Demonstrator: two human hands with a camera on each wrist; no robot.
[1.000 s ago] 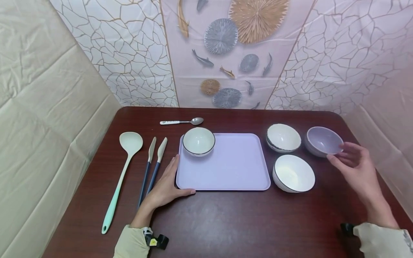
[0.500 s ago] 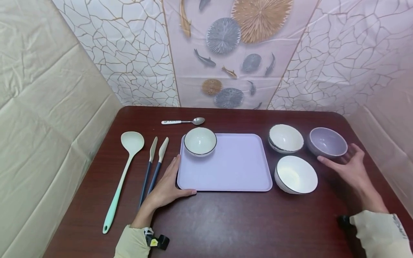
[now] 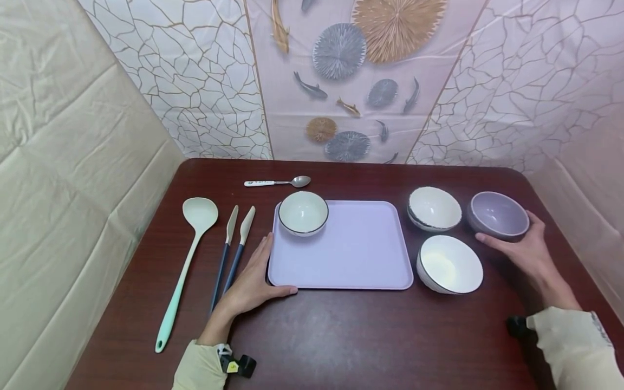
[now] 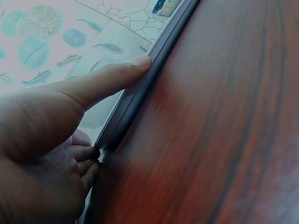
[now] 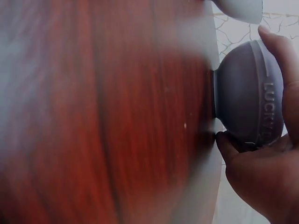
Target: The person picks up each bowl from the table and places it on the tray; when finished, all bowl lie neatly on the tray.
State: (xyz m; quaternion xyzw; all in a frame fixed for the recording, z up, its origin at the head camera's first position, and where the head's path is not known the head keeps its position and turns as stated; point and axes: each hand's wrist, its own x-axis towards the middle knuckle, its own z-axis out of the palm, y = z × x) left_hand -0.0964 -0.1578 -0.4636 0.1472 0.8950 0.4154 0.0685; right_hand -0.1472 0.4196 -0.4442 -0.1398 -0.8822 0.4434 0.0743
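Observation:
My left hand (image 3: 251, 279) rests at the near left corner of a lilac tray (image 3: 361, 252), fingers straight along its left side and thumb on the front edge. In the left wrist view the thumb of the left hand (image 4: 42, 116) lies against the tray's edge. A white bowl with a dark rim (image 3: 303, 213) sits on the tray's far left part. At the right, my right hand (image 3: 531, 254) grips a purple bowl (image 3: 497, 214), thumb at the front and fingers round its right side. The right wrist view shows raised lettering on this purple bowl (image 5: 247, 93), upright on the table.
Close left of the purple bowl stand a white bowl with a speckled rim (image 3: 434, 207) and a larger white bowl (image 3: 450, 264). Left of the tray lie two blue-handled knives (image 3: 236, 254) and a mint-handled ladle (image 3: 187, 265). A teaspoon (image 3: 278, 182) lies behind the tray.
My right hand has moved in leftward around the purple bowl, its fingers passing from the near rim to the right side. My left hand stays at the tray corner.

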